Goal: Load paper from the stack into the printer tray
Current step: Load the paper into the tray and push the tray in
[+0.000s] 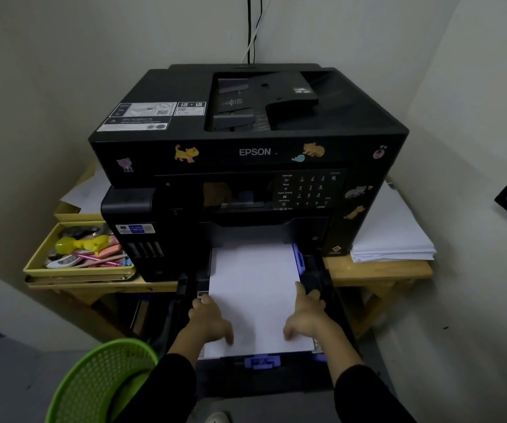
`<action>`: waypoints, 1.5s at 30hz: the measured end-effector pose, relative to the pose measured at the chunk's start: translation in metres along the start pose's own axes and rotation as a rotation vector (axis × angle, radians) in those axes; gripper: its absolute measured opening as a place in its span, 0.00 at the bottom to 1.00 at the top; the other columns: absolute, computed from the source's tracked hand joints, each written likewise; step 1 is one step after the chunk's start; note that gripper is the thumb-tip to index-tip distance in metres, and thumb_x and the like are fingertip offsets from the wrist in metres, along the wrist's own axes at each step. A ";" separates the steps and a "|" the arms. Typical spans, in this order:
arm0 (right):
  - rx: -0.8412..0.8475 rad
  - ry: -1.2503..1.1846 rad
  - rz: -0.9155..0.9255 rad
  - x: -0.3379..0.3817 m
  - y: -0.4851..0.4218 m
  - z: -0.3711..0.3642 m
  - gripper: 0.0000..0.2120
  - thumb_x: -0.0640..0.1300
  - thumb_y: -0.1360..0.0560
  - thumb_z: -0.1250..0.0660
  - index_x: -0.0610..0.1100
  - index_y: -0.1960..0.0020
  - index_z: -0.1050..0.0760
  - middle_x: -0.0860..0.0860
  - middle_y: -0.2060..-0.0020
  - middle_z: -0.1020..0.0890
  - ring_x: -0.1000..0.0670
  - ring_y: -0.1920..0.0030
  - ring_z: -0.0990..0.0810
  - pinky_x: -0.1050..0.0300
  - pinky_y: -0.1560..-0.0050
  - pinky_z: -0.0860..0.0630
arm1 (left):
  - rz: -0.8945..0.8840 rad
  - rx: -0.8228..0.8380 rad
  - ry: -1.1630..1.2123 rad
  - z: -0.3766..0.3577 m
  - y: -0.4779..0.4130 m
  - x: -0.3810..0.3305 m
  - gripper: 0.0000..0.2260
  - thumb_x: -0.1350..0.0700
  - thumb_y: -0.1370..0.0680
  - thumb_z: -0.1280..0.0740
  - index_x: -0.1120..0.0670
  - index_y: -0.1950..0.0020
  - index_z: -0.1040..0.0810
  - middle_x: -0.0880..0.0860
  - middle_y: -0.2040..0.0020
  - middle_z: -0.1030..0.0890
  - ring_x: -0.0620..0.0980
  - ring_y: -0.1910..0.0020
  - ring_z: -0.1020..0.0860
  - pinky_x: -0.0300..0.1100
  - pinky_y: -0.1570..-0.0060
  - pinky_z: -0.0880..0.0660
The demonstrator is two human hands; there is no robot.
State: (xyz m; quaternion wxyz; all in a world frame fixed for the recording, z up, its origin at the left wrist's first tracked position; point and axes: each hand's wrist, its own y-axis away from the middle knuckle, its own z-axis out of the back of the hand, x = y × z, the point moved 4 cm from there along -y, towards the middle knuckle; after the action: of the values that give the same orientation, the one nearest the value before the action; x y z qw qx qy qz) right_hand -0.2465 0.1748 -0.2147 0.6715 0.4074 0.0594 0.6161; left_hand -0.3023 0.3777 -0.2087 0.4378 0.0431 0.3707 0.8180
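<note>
From the head view we see a black Epson printer [247, 154] on a wooden bench [377, 271], pushed into a corner of pale walls. Cartoon animal stickers dot its front panel. Its paper tray [316, 279] is pulled out toward us, below the control panel, and a sheaf of white paper [255, 288] lies flat inside it, its far end reaching under the printer's body.

We see the left hand [209, 322] resting palm down on the paper's near left part, fingers spread along the left edge; its grip is released, pressing flat and clasping nothing. The right hand [307, 319] lies likewise on the near right part, its fingertips reaching the right edge of the sheets beside the tray's dark wall, and its grip is also released. Both arms wear black sleeves.

A blue edge guide [298, 257] stands against the paper's far right side, and another blue guide [261, 361] sits at the tray's near end, just beside the sheets' near edge.

To the printer's right, a stack of white paper [395, 236] rests on the bench. To its left, a yellow tray [37, 257] holds pens and small stationery. A green mesh basket [93, 380] sits low at our left.
</note>
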 end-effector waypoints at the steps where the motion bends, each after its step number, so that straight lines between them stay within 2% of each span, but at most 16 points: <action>1: 0.044 0.090 0.034 0.000 0.004 -0.003 0.60 0.35 0.36 0.24 0.52 0.23 0.66 0.42 0.25 0.56 0.39 0.24 0.50 0.45 0.31 0.33 | -0.018 0.037 -0.083 -0.002 0.006 -0.003 0.55 0.55 0.33 0.24 0.63 0.23 0.64 0.64 0.24 0.55 0.64 0.24 0.50 0.51 0.27 0.40; 3: 0.079 0.220 0.067 -0.001 0.011 -0.009 0.63 0.35 0.36 0.24 0.53 0.24 0.70 0.42 0.25 0.58 0.39 0.25 0.51 0.45 0.30 0.33 | -0.046 0.068 -0.184 -0.008 0.012 -0.006 0.58 0.55 0.33 0.23 0.58 0.24 0.69 0.66 0.24 0.60 0.66 0.24 0.55 0.53 0.27 0.40; 6: 0.035 0.277 0.077 -0.003 0.013 -0.014 0.62 0.35 0.35 0.25 0.54 0.24 0.70 0.43 0.26 0.58 0.40 0.26 0.49 0.46 0.30 0.33 | -0.049 0.051 -0.249 -0.016 0.012 -0.005 0.57 0.53 0.33 0.23 0.57 0.23 0.67 0.67 0.25 0.60 0.67 0.25 0.55 0.54 0.27 0.40; 13: 0.026 0.195 0.083 -0.004 0.016 -0.015 0.60 0.34 0.35 0.26 0.54 0.23 0.68 0.43 0.25 0.57 0.41 0.25 0.50 0.47 0.30 0.33 | -0.070 -0.004 -0.169 -0.017 0.017 -0.004 0.54 0.53 0.34 0.23 0.57 0.23 0.61 0.65 0.26 0.54 0.65 0.26 0.51 0.53 0.28 0.39; 15: -0.015 0.099 0.117 -0.002 0.016 -0.009 0.55 0.38 0.34 0.27 0.53 0.22 0.63 0.44 0.26 0.53 0.41 0.26 0.49 0.48 0.29 0.34 | -0.068 -0.001 -0.096 -0.016 0.018 -0.005 0.52 0.49 0.32 0.26 0.56 0.23 0.60 0.65 0.25 0.54 0.64 0.25 0.51 0.52 0.28 0.41; 16: -0.102 0.071 0.143 -0.002 0.018 -0.003 0.50 0.41 0.32 0.29 0.51 0.22 0.59 0.45 0.26 0.51 0.42 0.26 0.49 0.49 0.28 0.37 | -0.072 -0.045 -0.060 -0.014 0.019 -0.005 0.50 0.45 0.31 0.28 0.57 0.22 0.59 0.64 0.25 0.53 0.64 0.25 0.50 0.51 0.28 0.42; 19: -0.590 0.186 0.133 -0.007 0.024 0.016 0.37 0.49 0.27 0.33 0.44 0.23 0.45 0.43 0.26 0.43 0.42 0.27 0.44 0.48 0.26 0.42 | -0.061 -0.342 -0.031 -0.005 0.024 -0.002 0.43 0.39 0.26 0.36 0.59 0.23 0.53 0.62 0.25 0.50 0.61 0.25 0.47 0.50 0.27 0.46; 20: -0.691 0.230 0.077 -0.012 0.026 0.020 0.35 0.49 0.27 0.33 0.43 0.24 0.42 0.41 0.28 0.40 0.41 0.28 0.41 0.46 0.26 0.42 | -0.038 -0.428 -0.035 -0.004 0.026 0.001 0.41 0.40 0.25 0.38 0.60 0.23 0.53 0.62 0.24 0.50 0.61 0.25 0.48 0.50 0.26 0.48; 21: -0.717 0.242 0.003 -0.017 0.026 0.021 0.35 0.49 0.28 0.33 0.41 0.25 0.42 0.40 0.28 0.39 0.40 0.28 0.40 0.44 0.26 0.42 | -0.003 -0.487 -0.034 -0.004 0.028 0.005 0.40 0.40 0.24 0.39 0.60 0.22 0.54 0.62 0.24 0.51 0.61 0.24 0.50 0.51 0.25 0.49; 24: -0.593 0.160 -0.202 -0.033 0.024 0.016 0.37 0.50 0.27 0.35 0.42 0.24 0.47 0.38 0.30 0.37 0.38 0.31 0.37 0.41 0.31 0.36 | 0.156 -0.523 0.005 -0.011 0.032 0.019 0.41 0.44 0.24 0.39 0.62 0.22 0.57 0.64 0.23 0.52 0.63 0.24 0.51 0.54 0.25 0.51; 28: -0.535 0.028 -0.227 -0.040 0.024 0.004 0.34 0.47 0.22 0.39 0.42 0.23 0.53 0.38 0.33 0.32 0.38 0.37 0.28 0.41 0.39 0.28 | 0.301 -0.488 0.130 -0.018 0.039 0.028 0.39 0.49 0.24 0.38 0.62 0.22 0.57 0.62 0.24 0.47 0.64 0.27 0.43 0.64 0.30 0.46; 30: -0.586 0.009 -0.225 -0.042 0.023 0.005 0.28 0.45 0.22 0.40 0.40 0.26 0.46 0.39 0.36 0.28 0.39 0.40 0.24 0.43 0.43 0.24 | 0.366 -0.469 0.210 -0.017 0.039 0.031 0.38 0.49 0.22 0.39 0.63 0.23 0.57 0.61 0.25 0.44 0.62 0.27 0.41 0.68 0.33 0.42; 33: -0.625 0.032 -0.218 -0.042 0.023 0.007 0.18 0.42 0.21 0.42 0.38 0.33 0.37 0.40 0.44 0.22 0.42 0.48 0.19 0.48 0.52 0.20 | 0.359 -0.417 0.210 -0.013 0.038 0.036 0.34 0.51 0.20 0.40 0.63 0.23 0.55 0.60 0.26 0.41 0.61 0.28 0.39 0.63 0.35 0.36; 36: -0.629 0.040 -0.198 -0.040 0.021 0.009 0.13 0.41 0.21 0.41 0.37 0.39 0.31 0.41 0.50 0.19 0.43 0.53 0.17 0.50 0.56 0.19 | 0.327 -0.402 0.169 -0.008 0.039 0.038 0.31 0.55 0.20 0.41 0.63 0.23 0.53 0.60 0.26 0.41 0.60 0.28 0.39 0.60 0.35 0.34; 40: -0.647 0.022 -0.214 -0.037 0.018 0.013 0.08 0.42 0.21 0.40 0.38 0.45 0.28 0.43 0.55 0.18 0.46 0.57 0.17 0.53 0.60 0.19 | 0.323 -0.408 0.144 -0.003 0.039 0.034 0.29 0.58 0.19 0.42 0.64 0.23 0.52 0.61 0.27 0.39 0.60 0.28 0.38 0.58 0.35 0.34; 45: -0.645 -0.002 -0.199 -0.038 0.012 0.013 0.09 0.41 0.21 0.40 0.37 0.45 0.28 0.43 0.55 0.17 0.44 0.57 0.16 0.54 0.62 0.21 | 0.295 -0.440 0.090 0.000 0.035 0.040 0.26 0.61 0.19 0.45 0.64 0.23 0.50 0.60 0.27 0.37 0.59 0.29 0.36 0.57 0.35 0.33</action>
State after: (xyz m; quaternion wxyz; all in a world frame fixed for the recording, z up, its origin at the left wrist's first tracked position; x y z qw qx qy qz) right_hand -0.2571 0.1345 -0.2147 0.8226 0.1669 -0.0996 0.5343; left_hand -0.3511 0.3958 -0.1962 0.2957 -0.0361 0.1930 0.9349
